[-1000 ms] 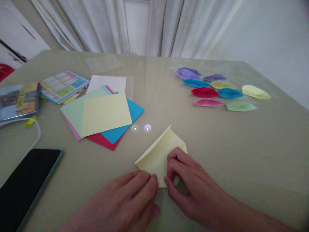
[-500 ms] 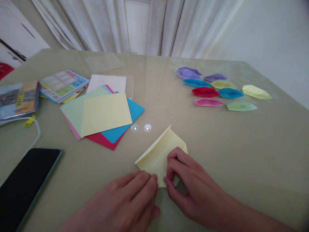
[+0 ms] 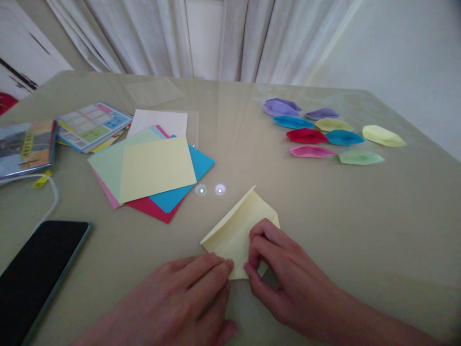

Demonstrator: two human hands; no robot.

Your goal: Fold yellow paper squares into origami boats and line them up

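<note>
A partly folded sheet of pale yellow paper [image 3: 234, 233] lies on the table in front of me, its upper-left edge folded and slightly raised. My left hand [image 3: 192, 293] presses its fingertips together on the sheet's lower-left edge, the thumb lower down and off the paper. On the right side, my right hand [image 3: 277, 269] pinches the paper between curled fingers and thumb. That hand hides the sheet's right part, and my left fingers cover the lower-left corner.
Folded paper boats in several colours, such as a red boat [image 3: 306, 136], sit at the back right. Coloured paper sheets [image 3: 158, 168] are stacked left of centre. A phone [image 3: 39, 274], a white cable [image 3: 55, 192] and booklets [image 3: 27, 146] occupy the left side.
My left hand has shifted slightly left along the paper's lower edge, and its thumb and lower fingers have spread a little. My right hand and the paper look nearly the same.
</note>
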